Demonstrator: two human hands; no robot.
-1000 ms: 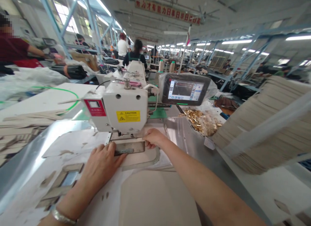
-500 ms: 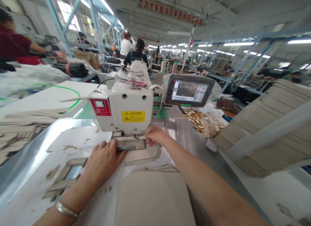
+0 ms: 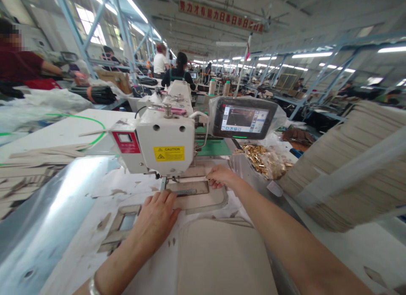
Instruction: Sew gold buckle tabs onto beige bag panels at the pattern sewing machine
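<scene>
My left hand [image 3: 160, 208] lies palm down, its fingers stretched out at the left end of a beige panel [image 3: 218, 198] and its thumb apart. At the panel's right side my right hand [image 3: 219, 176] is closed in a pinch. What its fingertips hold is too small to make out. Between the hands, a long rectangular strip with a grey metal bar [image 3: 187, 192] lies on the panel. Just above stands the head of a white sewing machine [image 3: 168, 132] with a yellow caution label. Nearer to me is a stack of beige panels [image 3: 223, 252].
A control screen [image 3: 242, 117] stands right of the machine, with gold metal parts [image 3: 258, 157] below it. A tall bundle of beige pieces [image 3: 352, 159] leans at the right. Cut strips [image 3: 34, 172] lie at the left. A cut-out frame [image 3: 122, 225] rests beside my left forearm.
Both hands have moved right together with the beige panel, the white sheet under it and the stack. The machine head now stands over the panel's left part.
</scene>
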